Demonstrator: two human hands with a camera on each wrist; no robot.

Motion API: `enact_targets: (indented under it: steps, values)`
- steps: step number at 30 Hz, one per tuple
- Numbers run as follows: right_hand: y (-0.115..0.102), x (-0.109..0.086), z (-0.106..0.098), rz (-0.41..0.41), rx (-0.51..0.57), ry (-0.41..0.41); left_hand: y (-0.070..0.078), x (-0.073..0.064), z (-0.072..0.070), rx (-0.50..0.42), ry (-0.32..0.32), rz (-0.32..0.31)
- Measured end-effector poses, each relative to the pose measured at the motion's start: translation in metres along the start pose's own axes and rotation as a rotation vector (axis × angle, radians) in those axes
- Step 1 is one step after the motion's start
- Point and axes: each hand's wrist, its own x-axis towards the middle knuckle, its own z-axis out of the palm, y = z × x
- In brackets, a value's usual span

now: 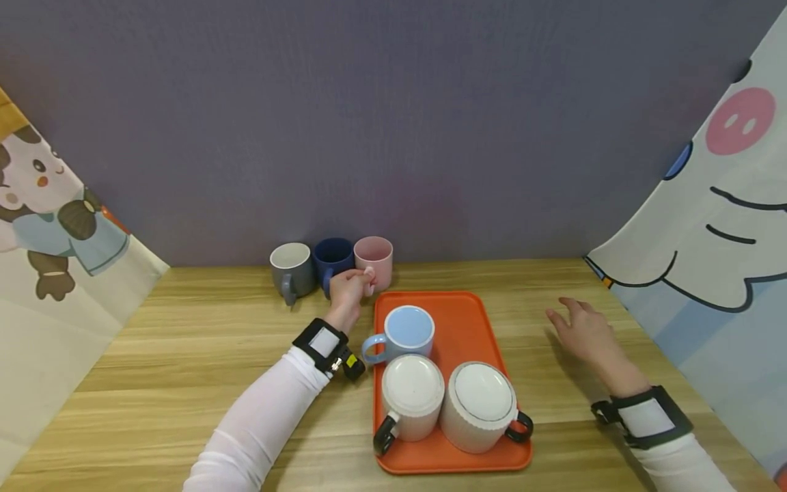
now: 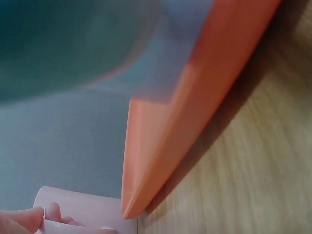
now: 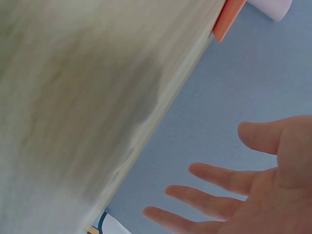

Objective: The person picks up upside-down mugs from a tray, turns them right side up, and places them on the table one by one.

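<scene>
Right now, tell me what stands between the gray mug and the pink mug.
The dark blue mug stands between the gray mug and pink mug, in the head view.

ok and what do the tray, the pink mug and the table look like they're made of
Orange tray: probably moulded plastic, satin finish; one even colour, rounded corners and raised rim.
Pink mug: likely glazed ceramic, possibly plastic; its smooth wall looks softly glossy.
Table: low-sheen wood or wood-look laminate, judging by streaky grain; I can't tell which.
</scene>
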Motion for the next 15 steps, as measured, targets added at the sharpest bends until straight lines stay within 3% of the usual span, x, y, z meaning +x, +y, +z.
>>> enact_targets:
  steps: [10,15]
  values:
    - [0.0034,0.0005,0.0002,0.014,0.011,-0.026,-0.0025,-0.0013,0.0028,0.018,0.003,0.002]
    - [0.0027,0.0011,-0.0003,0.014,0.007,-0.037,-0.0025,-0.0010,0.0023,0.027,-0.024,0.020]
